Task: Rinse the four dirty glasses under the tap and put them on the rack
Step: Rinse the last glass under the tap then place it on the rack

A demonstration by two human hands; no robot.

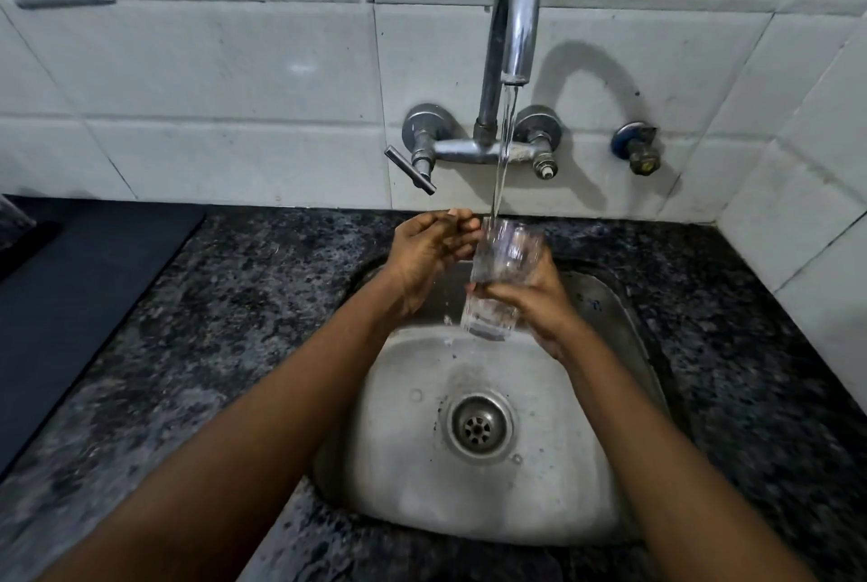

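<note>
A clear drinking glass (504,269) is held upright over the steel sink (403,464), its mouth right under the running tap (516,13). Water falls from the spout to the glass's rim and runs down its outside. My right hand (539,304) grips the glass around its lower half. My left hand (431,248) is at the glass's rim on the left, fingers curled and touching it near the top. No other glass is clearly visible, and no rack is in view.
A tap lever (410,169) sticks out at the left of the wall mixer. Dark speckled granite counter (244,281) surrounds the sink. A dark mat (79,281) lies at the far left. The drain (478,427) sits mid-basin. A valve (638,149) is on the tiled wall.
</note>
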